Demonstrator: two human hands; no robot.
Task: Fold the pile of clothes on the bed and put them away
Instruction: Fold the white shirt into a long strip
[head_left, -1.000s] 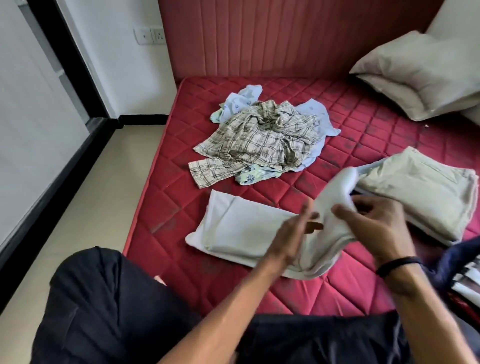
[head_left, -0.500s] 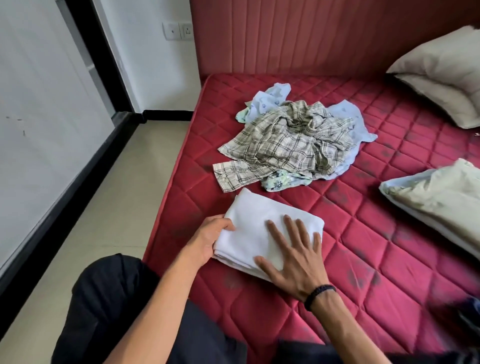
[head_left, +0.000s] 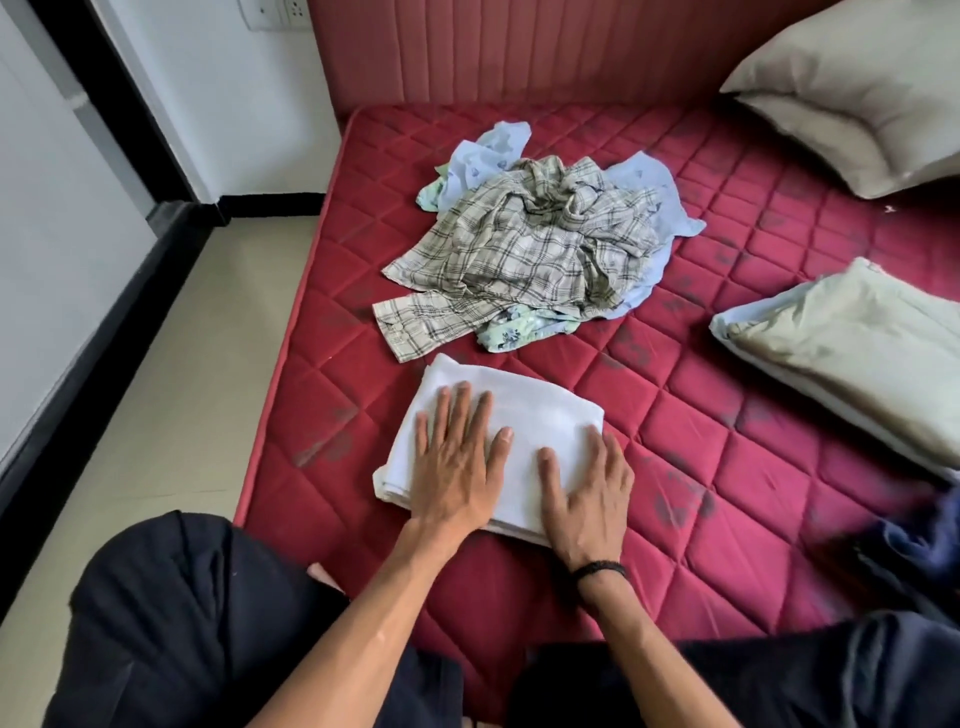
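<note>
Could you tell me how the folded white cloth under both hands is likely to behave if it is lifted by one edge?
The folded white cloth would probably sag and come unfolded, since its stacked layers show loose at the near left edge. It looks light for its size. Both the left hand and right hand press it flat, so lifting it from underneath seems safer.

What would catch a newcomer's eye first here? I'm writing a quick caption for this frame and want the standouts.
Both hands, the left hand and the right hand, press flat on a folded white cloth at the near edge of the red quilted mattress. Just beyond it lies a crumpled plaid shirt heaped on light blue garments. A folded beige stack sits to the right.
</note>
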